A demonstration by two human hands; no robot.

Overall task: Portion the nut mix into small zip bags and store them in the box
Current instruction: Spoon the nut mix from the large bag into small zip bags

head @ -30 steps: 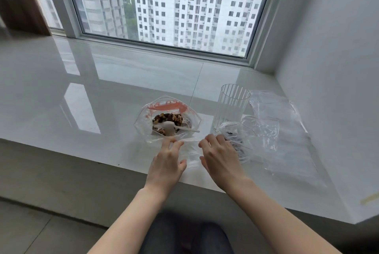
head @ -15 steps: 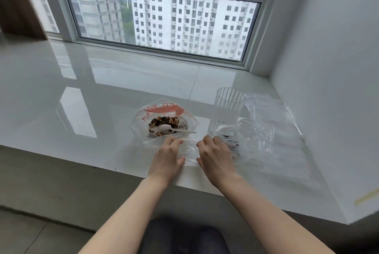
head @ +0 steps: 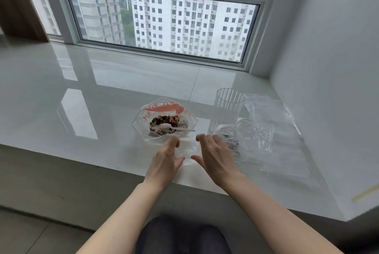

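Nut mix [head: 165, 122] sits in the large clear bag [head: 164, 122] with the orange strip along its far edge, open-mouthed on the white glossy sill [head: 92, 97] just beyond your hands. A white plastic spoon [head: 174, 129] lies across the nuts, its handle pointing right past the bag's edge. Between your two hands lies a small zip bag [head: 187, 151] — clear and flat on the sill, near its front edge.

Your left hand [head: 164, 161] rests at the small bag's left side, fingers fairly straight and reaching forward, thumb spread out toward the right; whether the fingertips pinch the plastic you cannot tell. Your right hand [head: 215, 157] mirrors it at the right side — fingers extended, thumb angled in toward the left one, nothing plainly gripped.

To the right of the large bag stands a ribbed clear cup [head: 226, 110], upright. At its base, touching it, is a crumpled clear bag [head: 254, 138] with a few dark bits inside, and behind and to the right of that lies a flat stack of clear bags [head: 283, 130], close to the wall [head: 328, 69].
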